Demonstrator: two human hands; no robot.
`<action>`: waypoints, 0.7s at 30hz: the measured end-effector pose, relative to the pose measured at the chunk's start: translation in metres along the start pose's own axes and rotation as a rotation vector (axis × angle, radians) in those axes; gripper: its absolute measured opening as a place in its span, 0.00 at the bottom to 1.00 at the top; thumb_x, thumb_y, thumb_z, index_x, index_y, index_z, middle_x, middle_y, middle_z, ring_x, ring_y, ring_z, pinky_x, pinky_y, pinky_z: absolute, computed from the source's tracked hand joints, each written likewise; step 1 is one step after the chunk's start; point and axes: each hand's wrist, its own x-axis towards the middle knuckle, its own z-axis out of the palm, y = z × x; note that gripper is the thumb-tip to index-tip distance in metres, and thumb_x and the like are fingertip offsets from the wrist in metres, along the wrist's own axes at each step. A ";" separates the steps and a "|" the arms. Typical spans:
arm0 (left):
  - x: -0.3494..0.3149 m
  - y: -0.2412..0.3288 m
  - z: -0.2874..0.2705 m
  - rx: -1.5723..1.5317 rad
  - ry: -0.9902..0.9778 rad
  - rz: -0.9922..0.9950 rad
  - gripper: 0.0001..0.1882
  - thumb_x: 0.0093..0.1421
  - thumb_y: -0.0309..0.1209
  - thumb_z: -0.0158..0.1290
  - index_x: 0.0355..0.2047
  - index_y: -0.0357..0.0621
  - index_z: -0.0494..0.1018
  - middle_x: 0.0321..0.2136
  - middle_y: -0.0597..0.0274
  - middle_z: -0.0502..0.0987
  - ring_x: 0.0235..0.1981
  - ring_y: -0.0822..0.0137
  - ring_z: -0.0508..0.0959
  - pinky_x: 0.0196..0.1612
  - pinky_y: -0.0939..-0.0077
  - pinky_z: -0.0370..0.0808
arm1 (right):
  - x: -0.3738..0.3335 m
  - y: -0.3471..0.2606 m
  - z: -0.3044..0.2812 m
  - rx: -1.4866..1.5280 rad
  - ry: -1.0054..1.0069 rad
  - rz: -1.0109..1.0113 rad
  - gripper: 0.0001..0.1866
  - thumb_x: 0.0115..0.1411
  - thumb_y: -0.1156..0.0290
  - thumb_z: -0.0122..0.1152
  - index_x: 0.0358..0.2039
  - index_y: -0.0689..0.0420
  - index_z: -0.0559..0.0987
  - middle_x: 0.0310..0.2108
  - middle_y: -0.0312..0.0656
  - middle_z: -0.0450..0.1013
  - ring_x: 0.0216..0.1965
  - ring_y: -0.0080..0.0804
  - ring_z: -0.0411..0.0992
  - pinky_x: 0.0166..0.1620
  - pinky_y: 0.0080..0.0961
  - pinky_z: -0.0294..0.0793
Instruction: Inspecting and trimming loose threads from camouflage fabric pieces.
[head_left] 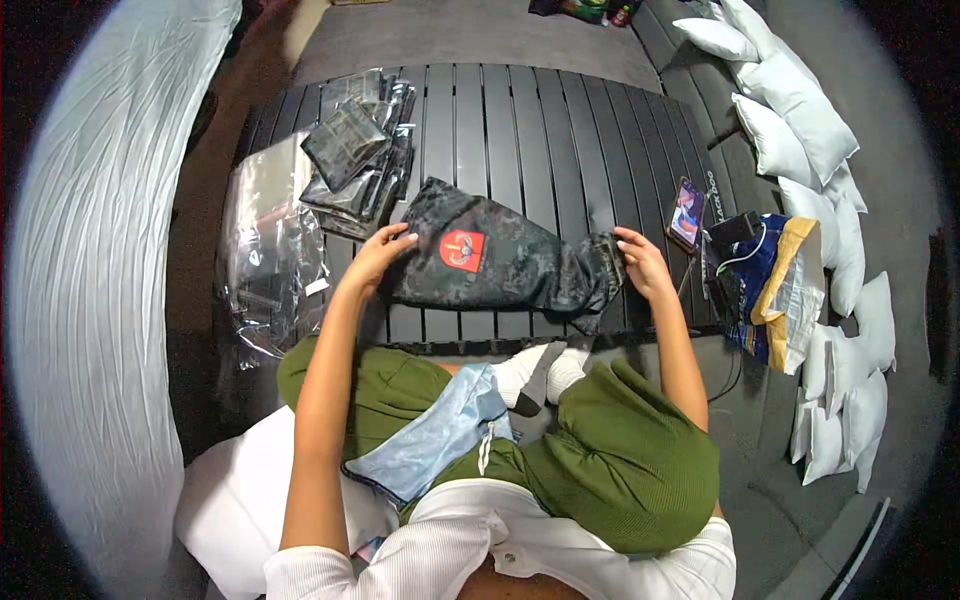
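Observation:
A dark, mottled camouflage-patterned cloth piece (520, 265) lies stretched sideways on the black slatted table in front of me. It is wide at the left and gathered narrower at the right, and a red square label (461, 251) sits on its left half. My left hand (378, 258) grips its left edge between thumb and fingers. At the opposite end, my right hand (643, 262) pinches the crumpled right edge. Across my lap rests a light blue cloth piece (440, 435) with a dark edge. What exact kind of item the dark cloth is, I cannot tell.
Left on the slatted table (500, 130) are a stack of dark items in clear packets (350, 150) and clear plastic bags (270, 250). A phone (687, 213) leans at the right beside a blue-and-yellow bag (780, 290) with cables. White pillows (800, 120) line the right side.

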 end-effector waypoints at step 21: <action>-0.021 0.036 -0.017 0.125 -0.109 0.072 0.13 0.50 0.30 0.54 0.36 0.39 0.74 0.26 0.70 0.74 0.26 0.79 0.71 0.32 0.88 0.67 | -0.048 -0.020 0.004 -0.147 0.123 -0.041 0.10 0.50 0.77 0.55 0.34 0.60 0.76 0.25 0.30 0.71 0.22 0.12 0.63 0.25 0.10 0.59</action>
